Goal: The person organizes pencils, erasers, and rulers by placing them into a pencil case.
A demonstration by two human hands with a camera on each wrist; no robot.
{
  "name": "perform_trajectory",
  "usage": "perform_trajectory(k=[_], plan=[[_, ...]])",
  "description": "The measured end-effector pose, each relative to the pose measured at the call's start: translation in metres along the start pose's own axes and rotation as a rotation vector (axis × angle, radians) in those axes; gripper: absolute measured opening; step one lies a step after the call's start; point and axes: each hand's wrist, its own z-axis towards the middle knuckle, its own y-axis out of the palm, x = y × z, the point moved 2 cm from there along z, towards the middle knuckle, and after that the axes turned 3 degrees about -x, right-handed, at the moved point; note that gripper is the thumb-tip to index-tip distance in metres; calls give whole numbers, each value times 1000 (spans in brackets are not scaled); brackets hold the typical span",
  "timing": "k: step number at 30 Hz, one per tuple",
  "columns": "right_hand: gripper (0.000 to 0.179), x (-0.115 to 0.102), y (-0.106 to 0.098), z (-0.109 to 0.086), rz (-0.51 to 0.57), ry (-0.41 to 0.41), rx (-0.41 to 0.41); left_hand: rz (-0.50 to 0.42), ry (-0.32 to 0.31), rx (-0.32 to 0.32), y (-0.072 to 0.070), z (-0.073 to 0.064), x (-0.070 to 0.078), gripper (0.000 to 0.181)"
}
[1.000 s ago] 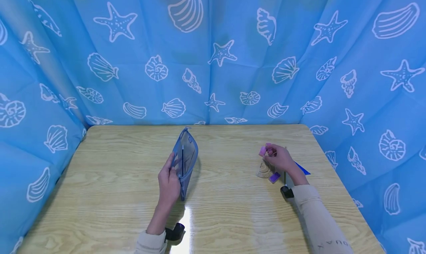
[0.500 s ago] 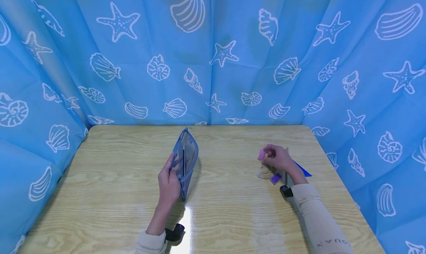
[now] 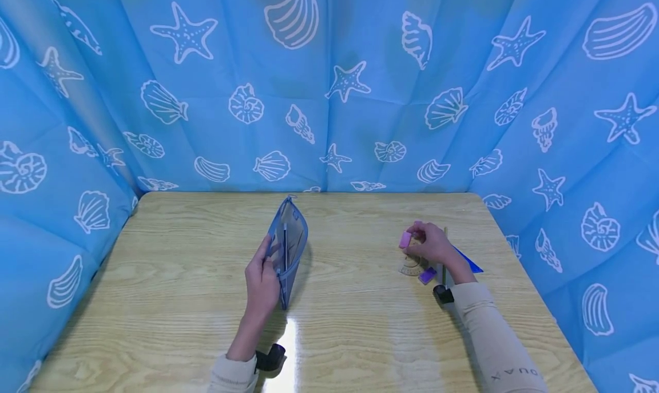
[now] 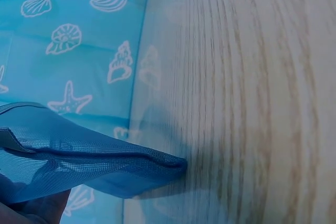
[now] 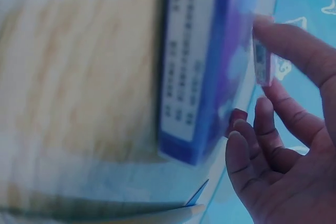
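My left hand (image 3: pixel 261 284) grips the side of a blue mesh zip pencil case (image 3: pixel 296 267), held upright with its mouth open. A dark pen-like stick (image 3: pixel 285 247) stands inside it. At the right, my right hand (image 3: pixel 435 245) pinches a small pink block (image 3: pixel 405 239), eraser-like, between thumb and forefinger; a barcode label on the block (image 5: pixel 262 61) shows in the right wrist view. A second small reddish block (image 5: pixel 239 115) shows by the other curled fingers. Below the hand lie a clear protractor (image 3: pixel 410 267) and a purple box (image 3: pixel 427 276) with a printed label.
A blue triangular piece (image 3: pixel 469 261), partly hidden by the right wrist, lies on the wooden table (image 3: pixel 350 301). A thin pencil-like stick (image 3: pixel 445 233) lies there too. A blue shell-print curtain (image 3: pixel 329 124) hangs behind the table and at both sides.
The pink block has tilted more upright in my right hand and shifted slightly toward me. My left hand and the pencil case stay in place. The head view has shifted a little.
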Motion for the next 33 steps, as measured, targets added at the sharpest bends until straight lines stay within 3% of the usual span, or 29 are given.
perform_trajectory(k=[8,21,33], plan=[[48,-5,2,-8,37,-3,3,13,-3,-2,-1,-2,0,54],[45,-16,4,-13,129,-17,56,22,-36,-62,-5,-2,-1,54],[43,-32,11,-18,301,-78,123,11,14,-90,-3,-3,-3,54]])
